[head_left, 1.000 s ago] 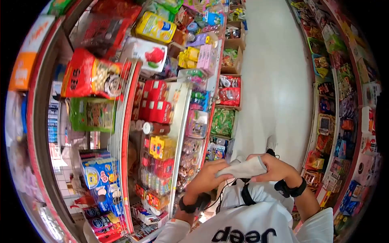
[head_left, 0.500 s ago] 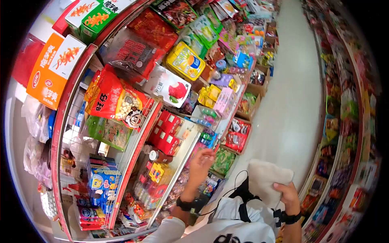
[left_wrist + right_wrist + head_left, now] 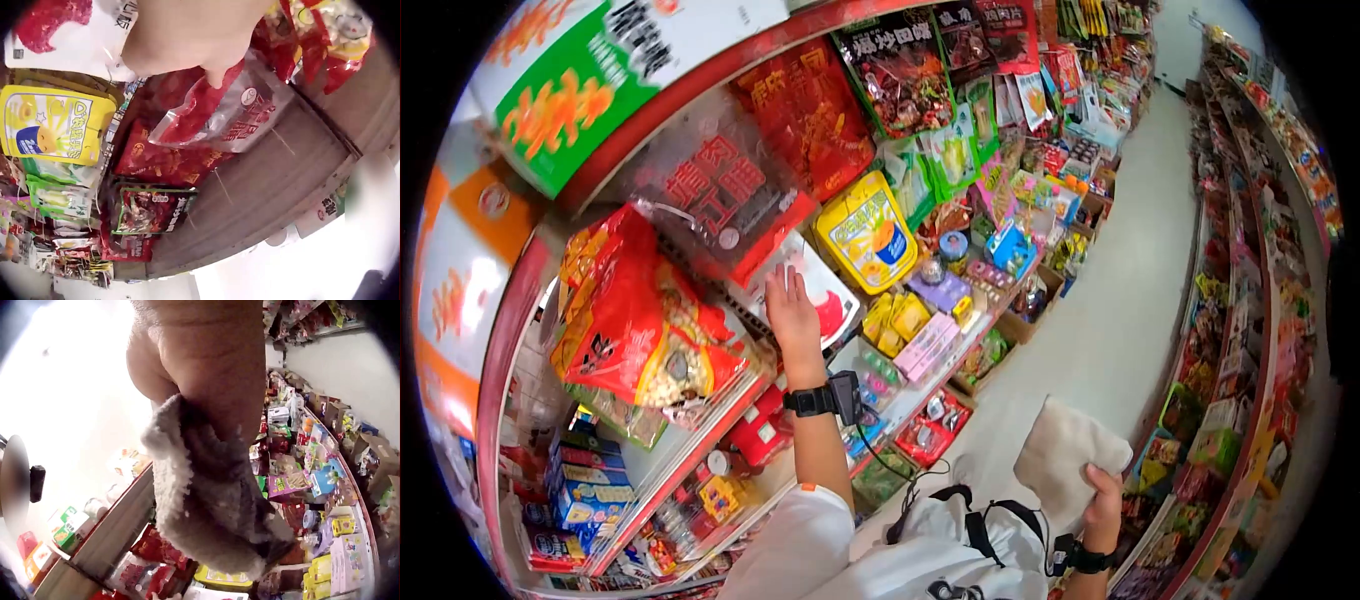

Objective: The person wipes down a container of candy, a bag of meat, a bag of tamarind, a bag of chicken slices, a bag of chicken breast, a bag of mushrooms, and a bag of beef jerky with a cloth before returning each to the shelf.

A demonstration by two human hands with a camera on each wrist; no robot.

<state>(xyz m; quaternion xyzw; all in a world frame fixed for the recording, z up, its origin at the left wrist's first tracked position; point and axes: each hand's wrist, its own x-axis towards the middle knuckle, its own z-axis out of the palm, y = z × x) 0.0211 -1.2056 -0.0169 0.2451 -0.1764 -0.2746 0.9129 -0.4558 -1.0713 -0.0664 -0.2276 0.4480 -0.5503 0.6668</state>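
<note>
Cloth (image 3: 1065, 455), pale and fuzzy, lies in the right hand (image 3: 1103, 500) at the lower right of the head view. Right hand: fingers closed on the near edge, thumb laid over the top; the cloth extends beyond the hand toward upper left. Right wrist view: same cloth hangs below the hand at centre, folded, darker on one side.

Left hand (image 3: 793, 315): left of frame centre, well apart from the cloth, raised over the shelf goods. Fingers extended and slightly spread, nothing seen gripped. It lies at the lower edge of the clear-and-red packet (image 3: 718, 180) and overlaps the white packet (image 3: 832, 302); firmness of contact cannot be told.

Neighbours, head view: yellow packet (image 3: 866, 232) to the upper right of the left hand; large red bag (image 3: 635, 315) to its left; red packet (image 3: 805, 115) above, near the top of the frame.
</note>
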